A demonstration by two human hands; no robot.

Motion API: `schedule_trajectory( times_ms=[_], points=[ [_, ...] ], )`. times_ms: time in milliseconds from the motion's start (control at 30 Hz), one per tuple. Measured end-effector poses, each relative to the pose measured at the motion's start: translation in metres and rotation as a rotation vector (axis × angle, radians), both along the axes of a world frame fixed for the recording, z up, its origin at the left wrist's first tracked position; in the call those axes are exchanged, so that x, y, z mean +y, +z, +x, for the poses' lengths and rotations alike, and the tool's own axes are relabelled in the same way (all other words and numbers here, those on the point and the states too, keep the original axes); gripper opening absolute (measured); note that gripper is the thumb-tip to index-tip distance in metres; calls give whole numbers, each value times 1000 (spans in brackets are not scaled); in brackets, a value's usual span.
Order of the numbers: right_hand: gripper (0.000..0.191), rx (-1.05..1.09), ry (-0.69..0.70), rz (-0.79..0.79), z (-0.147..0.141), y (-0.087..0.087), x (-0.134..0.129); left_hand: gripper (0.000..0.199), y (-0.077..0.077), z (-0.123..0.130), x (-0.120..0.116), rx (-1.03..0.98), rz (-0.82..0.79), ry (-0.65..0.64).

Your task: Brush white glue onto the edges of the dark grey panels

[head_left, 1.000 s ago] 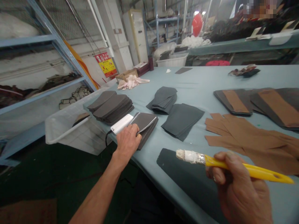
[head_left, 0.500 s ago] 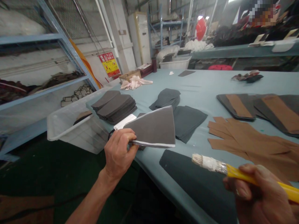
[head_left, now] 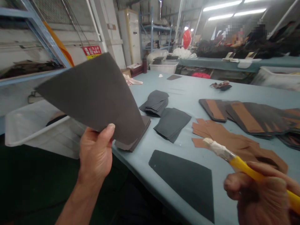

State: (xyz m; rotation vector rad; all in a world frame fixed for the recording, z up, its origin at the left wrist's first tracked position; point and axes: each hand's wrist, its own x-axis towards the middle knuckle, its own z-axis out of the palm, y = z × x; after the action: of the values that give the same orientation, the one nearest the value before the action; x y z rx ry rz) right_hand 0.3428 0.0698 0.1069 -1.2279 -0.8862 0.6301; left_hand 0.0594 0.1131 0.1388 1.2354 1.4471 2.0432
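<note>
A dark grey-brown panel (head_left: 93, 97) is off the table, tilted up in the air at the near left edge. The left hand (head_left: 97, 150) is clamped on its lower edge, thumb on the near face, other fingers out of sight behind. No white coating shows on that face; the far face is hidden. Its lower right corner overlaps a small stack of similar panels (head_left: 138, 141) in view; whether they touch, I cannot tell.

The right hand (head_left: 264, 193) is closed round the yellow-handled brush (head_left: 245, 168), its white-coated bristles apart from the held panel.

A single dark green panel (head_left: 185, 181) lies flat and bare on the blue-green table (head_left: 187, 93) between the hands, with nothing joined to it. Beyond it sit two piles of dark panels, the nearer pile (head_left: 172, 123) and the farther pile (head_left: 154, 103), with no brown pieces on top.

To the right, loose brown strips (head_left: 234, 142) lie fanned out; past them, a row of dark panels (head_left: 267, 117) carries brown strips across their faces. From this, the work seems partway: several panels already bear strips, while the held one, the green one and both piles show none.
</note>
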Motion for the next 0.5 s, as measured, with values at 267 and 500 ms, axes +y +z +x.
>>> schedule_trajectory(
  times_ms=[267,500],
  points=[
    [37,-220,-102,-32,11,10,-1,37,-30,46,-17,-360,-230,-313],
    [32,-228,-121,-27,13,10,1,37,-32,38,-10,-406,-240,-233]
  ],
)
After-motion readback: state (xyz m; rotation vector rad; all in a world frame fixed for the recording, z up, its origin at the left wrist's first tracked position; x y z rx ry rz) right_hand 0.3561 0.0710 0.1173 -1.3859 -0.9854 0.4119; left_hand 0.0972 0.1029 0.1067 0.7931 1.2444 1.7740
